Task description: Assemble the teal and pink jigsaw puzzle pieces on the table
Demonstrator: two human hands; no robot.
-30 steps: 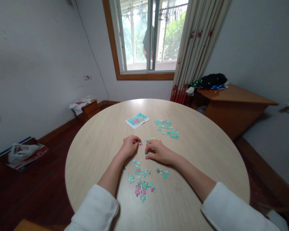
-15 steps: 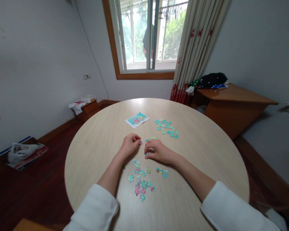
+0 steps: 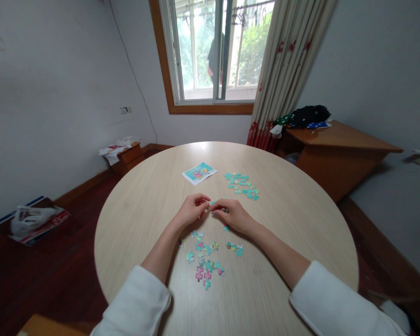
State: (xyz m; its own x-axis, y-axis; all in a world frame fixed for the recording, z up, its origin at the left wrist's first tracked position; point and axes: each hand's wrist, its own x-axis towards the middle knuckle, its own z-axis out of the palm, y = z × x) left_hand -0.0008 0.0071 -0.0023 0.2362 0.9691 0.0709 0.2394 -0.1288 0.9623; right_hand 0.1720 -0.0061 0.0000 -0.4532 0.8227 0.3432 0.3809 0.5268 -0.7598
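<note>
My left hand (image 3: 193,208) is closed, its fingertips pinched on a puzzle piece that is mostly hidden. Close against it, my right hand (image 3: 233,215) has its thumb and fingers brought together over joined puzzle pieces (image 3: 212,203), of which only a small edge shows. A single teal piece (image 3: 226,227) lies just below the right hand. Nearer to me, several loose teal, pink and yellow pieces (image 3: 207,265) are scattered between my forearms. A short cluster of pieces (image 3: 234,248) sits to their right.
On the round table (image 3: 283,233), a picture card (image 3: 199,173) lies beyond my hands, with a spread of mostly teal pieces (image 3: 241,185) to its right. Behind stand a window (image 3: 217,56), a curtain (image 3: 287,60) and a wooden desk (image 3: 350,140) with cloth on it.
My right hand has moved up and slightly right, covering the joined pieces. My left fingertips have shifted right to meet it. The teal piece below the right hand is now uncovered.
</note>
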